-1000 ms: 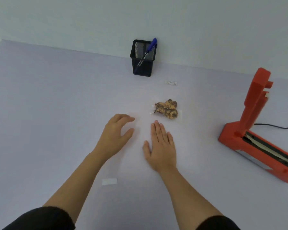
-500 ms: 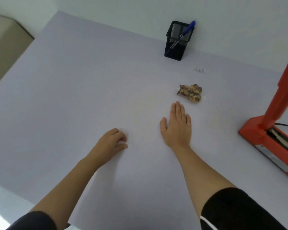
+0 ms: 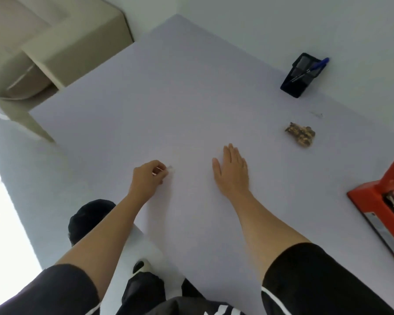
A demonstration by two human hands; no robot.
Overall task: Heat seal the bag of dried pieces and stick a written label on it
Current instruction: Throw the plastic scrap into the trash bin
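A small clear bag of brown dried pieces (image 3: 300,134) lies on the pale table (image 3: 168,98), far right of centre. My right hand (image 3: 231,170) rests flat, palm down, short of the bag and not touching it. My left hand (image 3: 147,177) is curled, its fingertips pinching a small white label (image 3: 170,168) just above the table. The red heat sealer (image 3: 378,201) stands at the right edge with its arm raised, only partly in frame. A blue pen (image 3: 314,67) stands in a black mesh holder (image 3: 297,77) at the back.
A faint second slip (image 3: 316,114) lies beyond the bag. The table's left edge runs diagonally from the back to my legs. A beige sofa (image 3: 43,42) stands past it on the upper left.
The view has swung left and down. My left hand pulled back, curled shut on the small white label and lifted it. My right hand stays flat on the table.
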